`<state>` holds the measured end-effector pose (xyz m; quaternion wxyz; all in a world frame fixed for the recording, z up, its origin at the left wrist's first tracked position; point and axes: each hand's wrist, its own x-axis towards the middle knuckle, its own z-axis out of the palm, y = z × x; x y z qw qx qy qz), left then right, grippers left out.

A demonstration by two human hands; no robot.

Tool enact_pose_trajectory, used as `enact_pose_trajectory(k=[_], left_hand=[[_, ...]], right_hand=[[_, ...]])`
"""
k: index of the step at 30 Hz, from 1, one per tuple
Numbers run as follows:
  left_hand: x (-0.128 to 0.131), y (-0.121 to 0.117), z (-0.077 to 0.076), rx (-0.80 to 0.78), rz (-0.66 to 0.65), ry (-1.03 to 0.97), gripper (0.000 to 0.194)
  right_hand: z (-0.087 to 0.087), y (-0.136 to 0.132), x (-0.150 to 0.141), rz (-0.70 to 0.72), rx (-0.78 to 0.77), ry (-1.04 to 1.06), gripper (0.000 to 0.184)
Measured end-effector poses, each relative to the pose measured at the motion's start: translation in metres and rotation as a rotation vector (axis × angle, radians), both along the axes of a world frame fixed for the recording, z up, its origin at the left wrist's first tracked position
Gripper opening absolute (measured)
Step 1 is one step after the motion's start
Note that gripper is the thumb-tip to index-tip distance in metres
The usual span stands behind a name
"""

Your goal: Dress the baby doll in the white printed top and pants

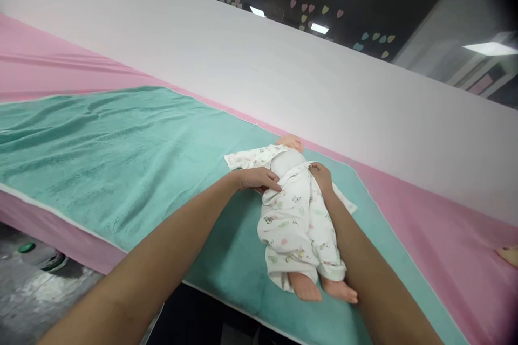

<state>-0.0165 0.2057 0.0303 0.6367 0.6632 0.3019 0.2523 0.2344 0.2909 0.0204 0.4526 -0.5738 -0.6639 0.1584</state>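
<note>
Two hands work at a doll's [293, 159] waist, the doll lying on its back on the teal-covered bench [226, 264], head toward twelve o'clock, feet toward five and six. The left hand [261, 179], at nine o'clock, is nearly closed, pinching the printed trousers [293, 221]; the right hand [321, 177], at three o'clock, has curled fingers gripping their waistband. An open, printed top [251, 158] spreads beneath. Toward the view's eight o'clock, any lettering on a green-lidded container [42, 256] is unreadable.

The doll [292, 143] lies on its back, its white patterned shirt [251, 158] spread open beyond the grip, matching trousers [289, 221] wrinkled below it, bare feet [306, 287] showing
</note>
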Motion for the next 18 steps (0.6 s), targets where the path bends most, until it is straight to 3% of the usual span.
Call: enact_pose_trajectory(k=[5, 10, 12, 15, 18], left_hand=[[0.004, 0.001, -0.003, 0.114, 0.097, 0.071, 0.036], [0.015, 0.005, -0.008, 0.622, 0.565, 0.235, 0.024], [0.019, 0.008, -0.010, 0.781, 0.649, 0.246, 0.017], [0.022, 0.012, -0.012, 0.841, 0.634, 0.231, 0.012], [0.027, 0.019, -0.009, 0.771, 0.693, 0.350, 0.015]], right_hand=[[-0.031, -0.006, 0.013, -0.001, 0.042, 0.043, 0.030], [-0.037, -0.025, 0.016, 0.159, 0.087, 0.069, 0.044], [-0.033, -0.032, 0.014, 0.247, 0.130, 0.040, 0.046], [-0.025, -0.039, 0.011, 0.275, 0.177, -0.014, 0.043], [-0.019, -0.035, 0.010, 0.203, 0.105, -0.022, 0.035]])
